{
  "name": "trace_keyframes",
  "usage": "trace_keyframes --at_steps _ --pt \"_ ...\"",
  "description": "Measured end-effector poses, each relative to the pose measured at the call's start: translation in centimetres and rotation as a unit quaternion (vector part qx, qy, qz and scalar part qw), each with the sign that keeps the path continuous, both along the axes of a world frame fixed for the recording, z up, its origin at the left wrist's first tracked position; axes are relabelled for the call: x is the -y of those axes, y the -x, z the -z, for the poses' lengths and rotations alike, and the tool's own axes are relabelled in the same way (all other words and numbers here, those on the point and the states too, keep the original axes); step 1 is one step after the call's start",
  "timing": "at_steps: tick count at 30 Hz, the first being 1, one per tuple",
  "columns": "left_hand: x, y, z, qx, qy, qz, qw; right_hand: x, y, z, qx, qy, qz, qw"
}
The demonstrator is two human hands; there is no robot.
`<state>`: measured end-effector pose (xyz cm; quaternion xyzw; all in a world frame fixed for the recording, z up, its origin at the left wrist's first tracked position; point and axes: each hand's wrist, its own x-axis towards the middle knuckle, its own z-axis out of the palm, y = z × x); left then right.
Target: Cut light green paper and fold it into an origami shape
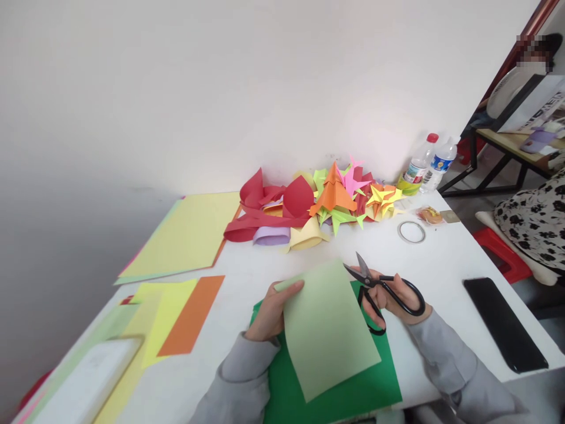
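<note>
My left hand (270, 312) pinches the upper left edge of a pale green paper sheet (326, 330) and holds it tilted above a dark green sheet (353, 388) that lies on the white table (441, 259). My right hand (391, 297) grips black scissors (379, 282) by the handles. The blades are slightly apart and point up and left, just beside the pale green sheet's top right corner.
A heap of folded coloured paper shapes (318, 203) lies at the back. Yellow and orange sheets (185, 235) lie to the left. A tape roll (411, 231), two bottles (430, 162) and a black phone (503, 323) are on the right. Another person (529, 224) sits at far right.
</note>
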<state>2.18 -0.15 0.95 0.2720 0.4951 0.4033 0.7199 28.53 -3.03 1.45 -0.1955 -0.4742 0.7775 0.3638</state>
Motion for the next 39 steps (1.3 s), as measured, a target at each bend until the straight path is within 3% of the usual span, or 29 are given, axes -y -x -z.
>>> trace_keyframes --at_steps 12,28,39 --pt "0.1 0.0 0.1 -0.015 -0.005 0.061 0.998 -0.2 0.0 0.5 -0.022 -0.004 -0.022 1.000" --pt "0.3 -0.6 0.0 0.003 0.008 0.055 0.998 -0.2 0.6 1.1 -0.002 0.004 0.018 1.000" --pt "0.2 -0.5 0.3 0.003 0.003 0.060 0.998 -0.1 0.7 0.0 0.018 0.011 0.045 0.999"
